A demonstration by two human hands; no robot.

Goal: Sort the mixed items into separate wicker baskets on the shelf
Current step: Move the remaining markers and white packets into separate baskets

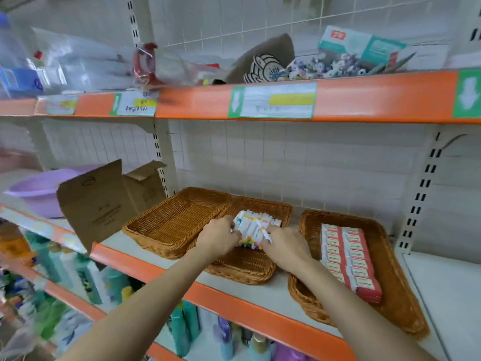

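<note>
i am in a shop. long metal shelves (260, 306) with orange edges have paper price tags (273, 100) stuck on them. the shelf below me holds rows of bottles (182, 327), and red boxes (348, 259) sit stacked in a wicker basket (395, 295).

your left hand (221, 237) and right hand (285, 250) are bare, no gloves, rings or watch; both forearms run uncovered to the bottom of the frame, sleeveless.

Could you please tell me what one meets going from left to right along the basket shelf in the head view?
Purple basin → cardboard box → empty wicker basket → left hand → markers → right hand → basket of red boxes.
</note>
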